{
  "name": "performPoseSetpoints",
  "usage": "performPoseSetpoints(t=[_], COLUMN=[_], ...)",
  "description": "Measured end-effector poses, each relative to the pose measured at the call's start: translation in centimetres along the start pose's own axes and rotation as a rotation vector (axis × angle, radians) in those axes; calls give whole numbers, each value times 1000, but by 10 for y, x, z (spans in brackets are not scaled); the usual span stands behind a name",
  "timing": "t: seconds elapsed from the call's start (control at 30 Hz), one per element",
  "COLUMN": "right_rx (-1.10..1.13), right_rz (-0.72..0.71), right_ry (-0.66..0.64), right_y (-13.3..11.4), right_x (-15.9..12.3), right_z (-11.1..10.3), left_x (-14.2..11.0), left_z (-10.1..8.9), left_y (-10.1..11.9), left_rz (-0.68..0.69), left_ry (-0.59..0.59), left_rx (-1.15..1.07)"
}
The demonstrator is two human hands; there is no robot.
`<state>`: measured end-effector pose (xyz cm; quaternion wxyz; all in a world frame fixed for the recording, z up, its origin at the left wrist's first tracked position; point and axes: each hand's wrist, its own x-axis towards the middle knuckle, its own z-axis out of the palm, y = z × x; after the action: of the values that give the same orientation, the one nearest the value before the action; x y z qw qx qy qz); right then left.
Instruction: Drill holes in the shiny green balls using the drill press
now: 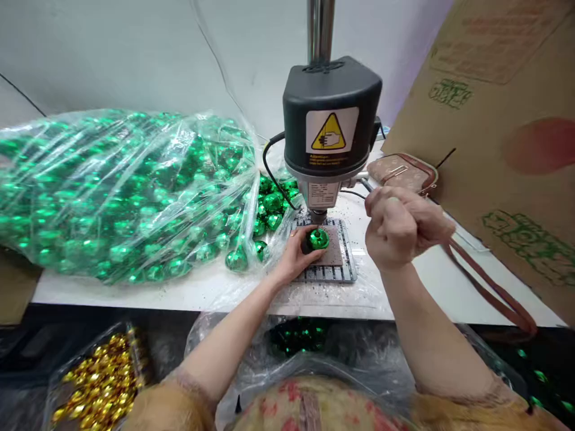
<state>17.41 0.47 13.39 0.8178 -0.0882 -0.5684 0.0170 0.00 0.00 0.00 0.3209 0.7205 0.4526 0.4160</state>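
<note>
A shiny green faceted bauble point(318, 239) sits on the slotted metal base plate point(348, 272) of a small drill press point(332, 126). The fingers and thumb of my left hand point(299, 254) close around its left side. Directly above the bauble is the drill chuck point(318, 215); the bit's tip is hard to make out. My right hand point(399, 224) is raised to the right of the machine in a fist, wrapped round the drill press lever point(366, 182), most of which the hand hides.
A clear plastic bag point(135, 191) of green baubles spreads across the table's left. Loose baubles point(236, 258) lie near its mouth. A patterned purse point(399, 170) rests by a leaning cardboard box point(507, 149) at right. Below, a container holds gold baubles point(105, 377).
</note>
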Motion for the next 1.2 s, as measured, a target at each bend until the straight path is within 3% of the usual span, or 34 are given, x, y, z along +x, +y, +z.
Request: performPoseSetpoints(t=[0.2,0.3,0.4,0.5,0.57,0.63,0.77,0.83,0.9,0.97,1.07,1.13,1.2], right_rx=[-25,-39,-22,11,21,27,58,57,44,38,29,19,11], right_rz=[46,137,315,429,451,442,444,443,437,432,445,452,455], right_ry=[-19,50,110,102,107,104,119,125,124,117,116,112,108], right_y=[-6,-10,-13,-13,-13,-12,-10,-9,-9,-10,-11,-11,-11], right_x=[-8,14,43,60,63,62,59,60,60,61,60,60,59], right_z=[0,11,23,29,29,28,26,27,27,27,26,26,26], left_x=[-2,1,3,-11,-35,-68,-135,-157,-164,-155,-109,-64,-17], left_z=[-2,-2,-1,-6,-12,-18,-24,-24,-24,-29,-48,-67,-84], left_y=[4,4,7,19,31,42,43,36,29,25,22,18,12], left_rz=[-4,-11,-48,-43,25,158,581,715,780,819,778,594,381], left_ry=[1,6,27,132,165,45,-358,-449,-444,-323,-37,51,9], left_rx=[2,-5,-43,-8,74,152,469,661,707,638,602,715,872])
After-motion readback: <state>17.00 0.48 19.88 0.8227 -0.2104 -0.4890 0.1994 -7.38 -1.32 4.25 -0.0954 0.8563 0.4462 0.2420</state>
